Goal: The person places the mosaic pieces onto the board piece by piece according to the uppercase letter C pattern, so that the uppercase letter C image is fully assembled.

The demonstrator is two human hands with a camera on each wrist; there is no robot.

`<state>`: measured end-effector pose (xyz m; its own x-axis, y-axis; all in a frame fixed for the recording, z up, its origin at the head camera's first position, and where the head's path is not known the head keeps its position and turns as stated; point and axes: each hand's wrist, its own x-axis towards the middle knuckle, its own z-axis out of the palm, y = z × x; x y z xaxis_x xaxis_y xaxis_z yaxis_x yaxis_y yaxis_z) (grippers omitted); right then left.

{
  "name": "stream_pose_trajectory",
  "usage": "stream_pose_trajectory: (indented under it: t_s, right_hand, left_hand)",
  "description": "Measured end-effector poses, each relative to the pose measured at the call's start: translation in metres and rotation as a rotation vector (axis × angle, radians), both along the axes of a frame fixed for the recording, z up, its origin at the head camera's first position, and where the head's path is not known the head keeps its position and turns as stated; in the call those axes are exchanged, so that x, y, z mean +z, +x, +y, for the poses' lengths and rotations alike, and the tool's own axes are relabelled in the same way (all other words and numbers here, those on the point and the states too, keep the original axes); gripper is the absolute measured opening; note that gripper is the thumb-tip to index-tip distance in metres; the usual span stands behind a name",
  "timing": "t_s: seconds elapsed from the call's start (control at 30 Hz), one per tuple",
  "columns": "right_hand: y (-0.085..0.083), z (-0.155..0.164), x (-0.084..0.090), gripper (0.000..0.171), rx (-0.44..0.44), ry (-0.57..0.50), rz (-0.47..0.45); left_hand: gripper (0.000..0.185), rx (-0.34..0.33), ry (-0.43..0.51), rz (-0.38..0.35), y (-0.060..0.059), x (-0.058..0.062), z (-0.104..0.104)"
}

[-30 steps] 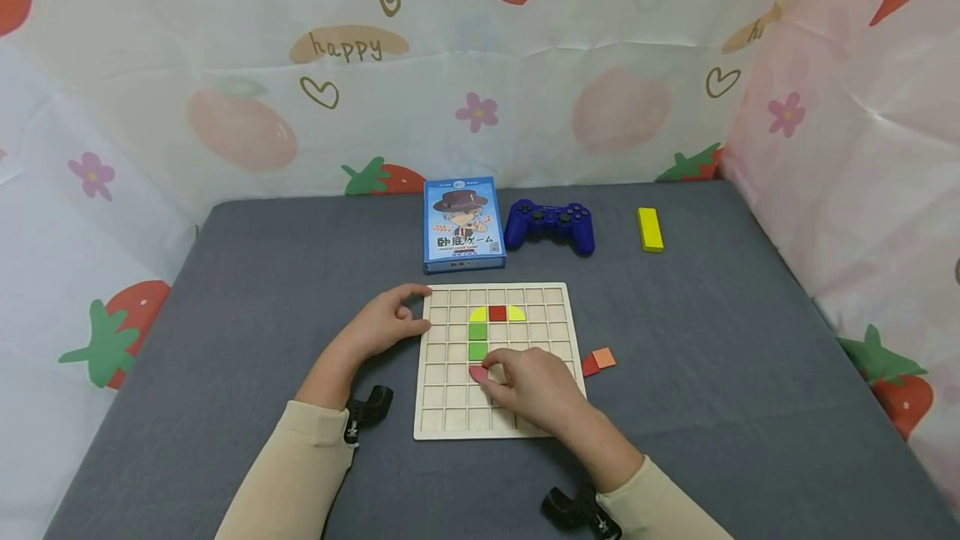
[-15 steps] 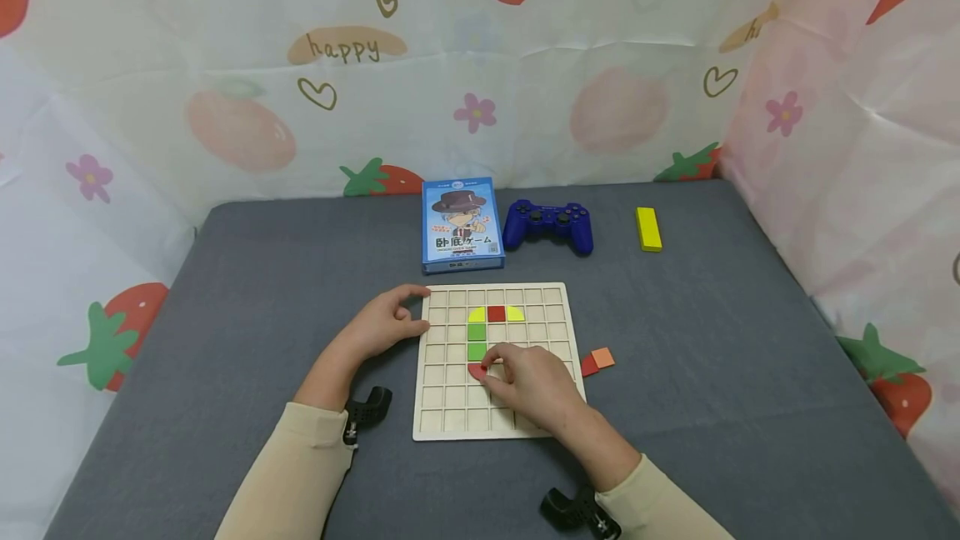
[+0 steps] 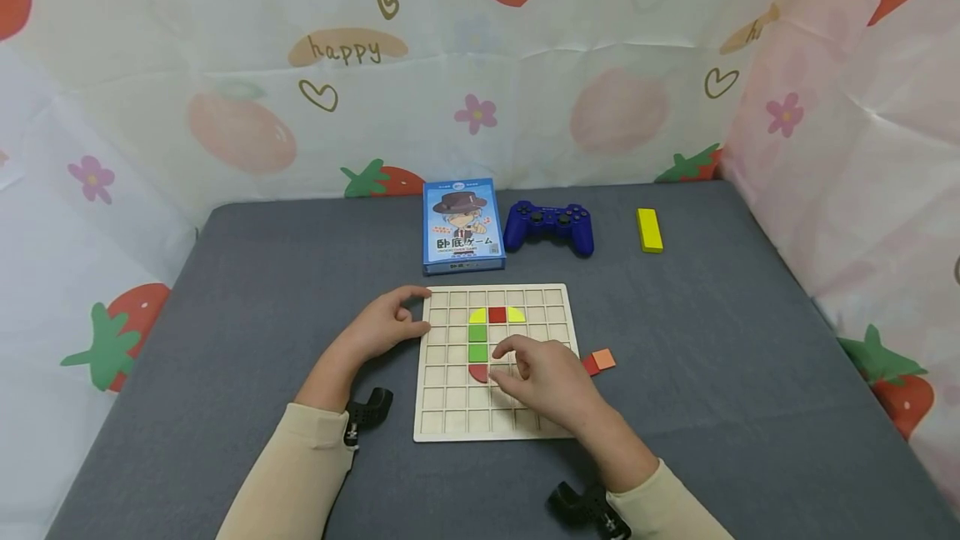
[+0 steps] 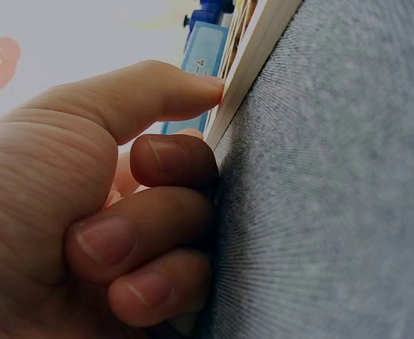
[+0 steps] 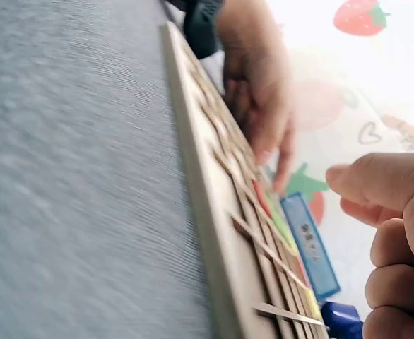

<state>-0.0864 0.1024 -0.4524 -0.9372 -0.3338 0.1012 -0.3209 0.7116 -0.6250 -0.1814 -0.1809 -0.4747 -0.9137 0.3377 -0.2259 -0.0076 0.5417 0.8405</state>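
Observation:
A wooden grid board [image 3: 450,423] lies on the grey cloth. In it sit a red square [image 3: 497,315] between two yellow quarter-rounds, two green squares [image 3: 477,342] below, and a red half-round piece [image 3: 477,372] under those. My right hand [image 3: 512,367] hovers just right of the red half-round piece, fingers loosely curled, holding nothing. My left hand [image 3: 418,309] rests on the cloth at the board's left edge [image 4: 253,67]. Its thumb tip presses against that edge and the other fingers [image 4: 157,233] are curled under.
A small red piece and an orange piece [image 3: 598,361] lie just right of the board. Behind the board stand a blue card box [image 3: 462,225], a blue gamepad [image 3: 550,226] and a yellow block [image 3: 649,229]. Printed fabric walls close in the back and sides.
My right hand has let go of the red half-round piece and drawn back to the right; the piece now lies in its cell under the green squares. The left hand has not moved.

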Motion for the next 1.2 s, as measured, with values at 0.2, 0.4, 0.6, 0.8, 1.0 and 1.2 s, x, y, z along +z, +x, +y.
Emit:
stream_pose_trajectory:
  t_s: [0.2,0.4,0.6,0.8,1.0,1.2]
  right_hand:
    - [-0.002,0.014,0.009,0.026,-0.028,-0.075,-0.034]
    - [-0.005,0.03,0.016,0.029,-0.067,-0.103,-0.099]
    - [-0.007,0.048,0.019,0.033,-0.097,-0.116,-0.194]
    - [-0.01,0.07,0.018,0.036,-0.086,-0.16,-0.253]
    - [-0.012,0.092,0.016,0.039,-0.073,-0.179,-0.327]
    - [-0.014,0.112,0.016,0.04,-0.088,-0.198,-0.374]
  left_hand:
    - [0.059,0.006,-0.005,0.0,0.0,0.0,0.0]
    - [0.059,0.005,-0.005,0.002,0.0,0.0,0.0]
    - [0.059,0.006,-0.005,0.004,0.0,-0.001,0.0]
    - [0.059,0.009,-0.001,0.0,0.0,-0.002,0.0]
    - [0.059,0.011,-0.006,0.0,0.0,-0.002,0.0]
    - [0.059,0.014,-0.005,-0.001,-0.001,-0.002,0.0]
